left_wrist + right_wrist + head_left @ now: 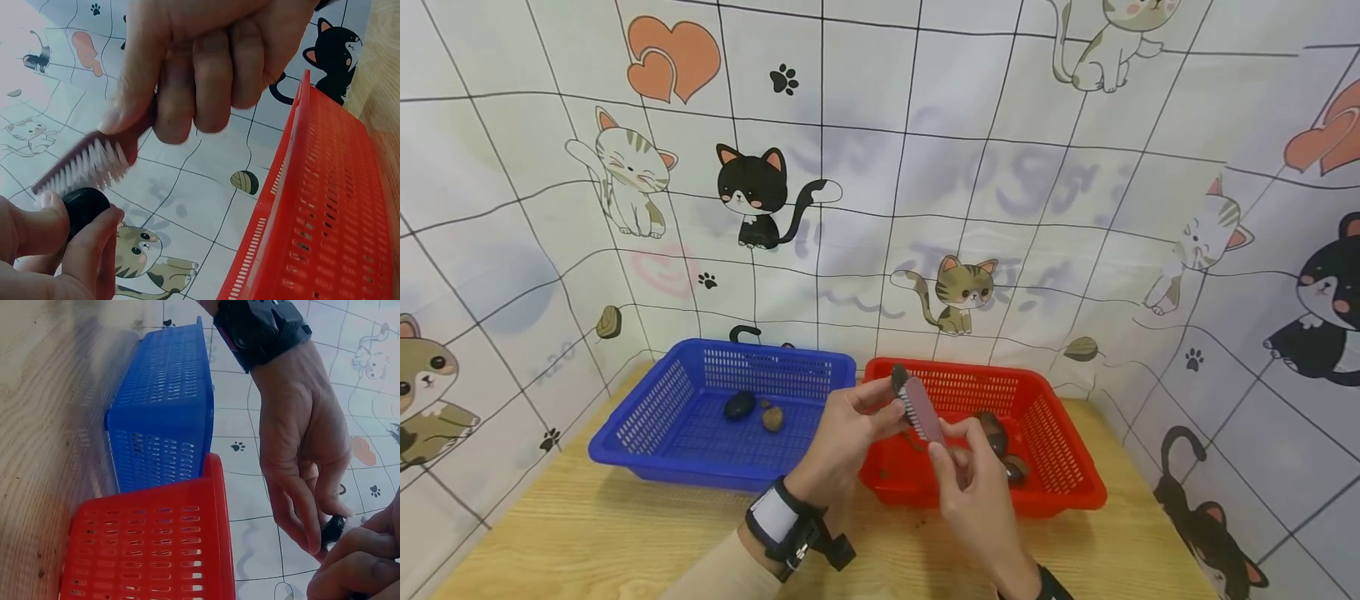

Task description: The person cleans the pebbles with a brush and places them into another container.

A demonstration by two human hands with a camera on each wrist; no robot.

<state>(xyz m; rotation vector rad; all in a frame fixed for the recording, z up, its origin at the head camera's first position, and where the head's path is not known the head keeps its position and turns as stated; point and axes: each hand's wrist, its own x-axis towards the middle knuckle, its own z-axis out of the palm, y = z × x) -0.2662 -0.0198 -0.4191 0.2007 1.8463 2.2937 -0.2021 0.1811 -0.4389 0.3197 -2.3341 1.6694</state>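
My left hand (842, 433) pinches a small dark stone (898, 379) between thumb and fingers, above the left part of the red basket (1071, 442). The stone (86, 209) looks smooth and black in the left wrist view. My right hand (977, 492) grips a brush (923, 408) with a dull pink back and white bristles. These bristles (94, 167) lie against or very close to the stone's upper side. In the right wrist view the stone (333, 530) shows between the left fingertips, while my right hand (359, 565) hides most of the brush.
Left of the red basket stands a blue basket (692, 471), holding a dark stone (740, 405), a brown one (772, 418) and a tiny one. Brown stones (992, 433) lie in the red basket. Both baskets stand on a wooden table (550, 533) before a cat-patterned sheet (865, 208).
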